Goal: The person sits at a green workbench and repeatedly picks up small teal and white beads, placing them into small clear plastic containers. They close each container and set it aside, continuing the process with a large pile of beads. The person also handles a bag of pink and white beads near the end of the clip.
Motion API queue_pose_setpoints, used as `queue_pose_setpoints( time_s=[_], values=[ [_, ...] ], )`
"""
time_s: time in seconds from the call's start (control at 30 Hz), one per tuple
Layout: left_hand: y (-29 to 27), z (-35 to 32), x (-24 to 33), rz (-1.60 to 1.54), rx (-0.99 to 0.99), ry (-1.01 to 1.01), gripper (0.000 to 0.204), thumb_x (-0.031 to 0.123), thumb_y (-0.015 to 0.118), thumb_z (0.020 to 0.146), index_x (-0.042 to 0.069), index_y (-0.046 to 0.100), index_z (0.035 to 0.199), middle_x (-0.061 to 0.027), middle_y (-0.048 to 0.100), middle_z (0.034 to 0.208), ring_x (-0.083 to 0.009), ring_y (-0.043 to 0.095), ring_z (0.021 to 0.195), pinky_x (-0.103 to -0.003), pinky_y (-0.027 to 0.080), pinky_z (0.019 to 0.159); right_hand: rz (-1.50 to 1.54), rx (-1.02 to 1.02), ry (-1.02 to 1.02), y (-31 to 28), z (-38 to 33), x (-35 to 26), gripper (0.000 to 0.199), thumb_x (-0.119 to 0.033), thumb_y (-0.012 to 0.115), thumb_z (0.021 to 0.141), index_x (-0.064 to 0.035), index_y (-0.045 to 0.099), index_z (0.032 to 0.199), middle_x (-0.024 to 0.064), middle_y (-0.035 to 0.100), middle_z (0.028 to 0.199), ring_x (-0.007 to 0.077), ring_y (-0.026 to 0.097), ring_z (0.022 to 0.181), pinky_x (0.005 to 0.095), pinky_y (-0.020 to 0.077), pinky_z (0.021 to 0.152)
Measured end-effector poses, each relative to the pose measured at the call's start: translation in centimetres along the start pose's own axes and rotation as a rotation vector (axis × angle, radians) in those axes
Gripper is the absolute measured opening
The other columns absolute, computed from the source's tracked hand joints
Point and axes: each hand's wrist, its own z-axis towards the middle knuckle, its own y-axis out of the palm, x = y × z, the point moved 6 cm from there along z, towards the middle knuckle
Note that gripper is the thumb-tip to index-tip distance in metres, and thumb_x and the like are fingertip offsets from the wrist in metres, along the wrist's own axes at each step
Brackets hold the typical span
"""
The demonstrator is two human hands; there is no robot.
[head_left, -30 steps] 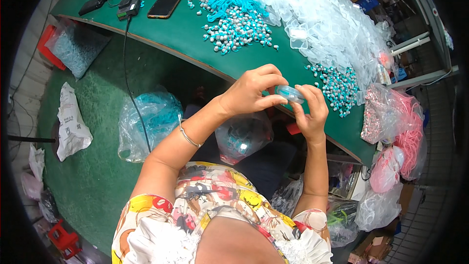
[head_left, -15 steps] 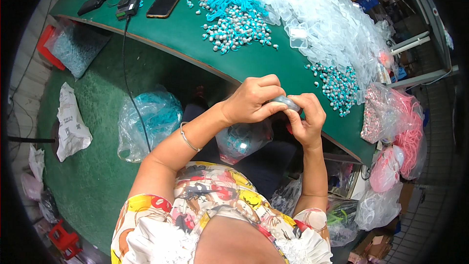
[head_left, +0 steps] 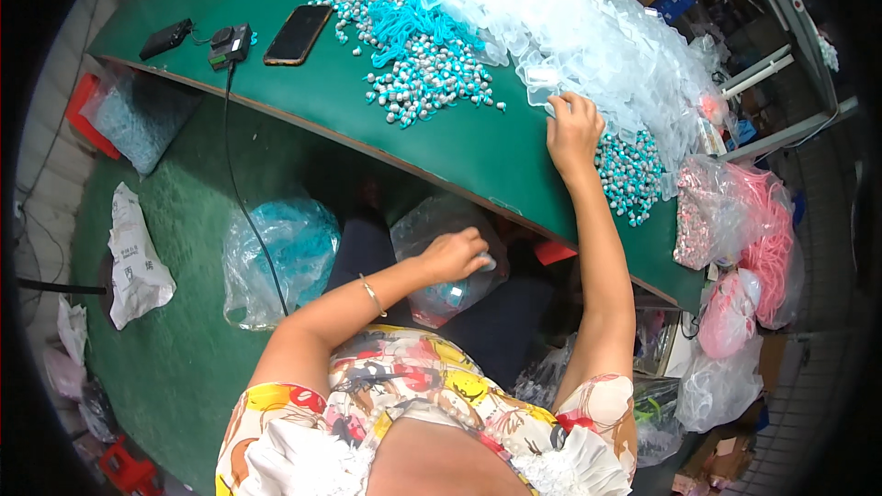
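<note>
In the head view, the left hand (head_left: 455,255) is near the body, over a clear bag (head_left: 423,225) in the lap. Its fingers are curled around a small pale thing (head_left: 488,263), which pokes out on the hand's right side. The right hand (head_left: 576,133) is farther away, over the green table (head_left: 514,161). Its bent fingers reach the near edge of the clear boxes (head_left: 597,55); I cannot tell if they grip one. Blue and silver beads (head_left: 629,174) lie just right of it.
</note>
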Motion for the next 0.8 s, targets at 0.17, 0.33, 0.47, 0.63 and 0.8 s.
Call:
queue_pose_setpoints(
  time_s=[0.17, 0.33, 0.47, 0.63, 0.8],
  values=[
    [6.6, -1.4, -4.7, 0.157, -0.207, -0.112, 0.031, 0.031, 0.068, 0.087, 0.008, 0.067, 0.108, -0.0153, 0.061, 0.103, -0.0376, 0.064, 0.096, -0.047, 0.053, 0.082, -0.210, -0.051, -0.067, 5.3, 2.3, 0.8, 0.018, -0.006, 0.072, 0.074, -0.0134, 0.069, 0.090, 0.0033, 0.064, 0.110, 0.0250, 0.054, 0.114, 0.0506, 0.0354, 0.095],
    [1.1, -0.2, 0.0, 0.023, -0.275, 0.037, 0.029, 0.027, 0.070, 0.085, 0.009, 0.068, 0.109, -0.0148, 0.062, 0.105, -0.0360, 0.064, 0.098, -0.047, 0.052, 0.083, -0.018, 0.034, -0.105, 2.4, 0.7, -0.6, 0.007, -0.008, 0.063, 0.082, -0.0116, 0.067, 0.086, 0.0035, 0.064, 0.105, 0.0250, 0.055, 0.109, 0.0530, 0.0319, 0.099],
    [-10.4, 3.6, 5.7, -0.113, 0.085, 0.295, 0.011, 0.017, 0.068, 0.082, 0.007, 0.069, 0.088, -0.0140, 0.064, 0.083, -0.0355, 0.065, 0.081, -0.045, 0.052, 0.072, 0.084, -0.052, -0.100, -1.6, -2.9, -2.4, 0.012, -0.008, 0.067, 0.080, -0.0129, 0.065, 0.091, 0.0032, 0.063, 0.096, 0.0239, 0.057, 0.104, 0.0521, 0.0324, 0.098],
    [-18.4, 10.1, 4.1, 0.307, 0.606, 0.157, 0.011, 0.006, 0.063, 0.080, 0.009, 0.069, 0.089, -0.0135, 0.061, 0.079, -0.0365, 0.064, 0.076, -0.049, 0.051, 0.064, 0.167, -0.114, -0.108, -4.7, -6.6, -5.5, 0.016, -0.005, 0.070, 0.078, -0.0122, 0.063, 0.090, 0.0028, 0.061, 0.088, 0.0232, 0.059, 0.095, 0.0497, 0.0332, 0.097],
    [-16.9, 16.1, 0.0, 0.723, 0.520, 0.105, 0.016, 0.009, 0.062, 0.079, 0.013, 0.072, 0.091, -0.0072, 0.063, 0.085, -0.0297, 0.063, 0.086, -0.044, 0.049, 0.072, 0.414, -0.079, 0.009, -6.0, -6.9, -4.8, 0.011, -0.007, 0.067, 0.082, -0.0105, 0.065, 0.093, 0.0037, 0.064, 0.089, 0.0229, 0.061, 0.092, 0.0441, 0.0347, 0.096]
  ],
)
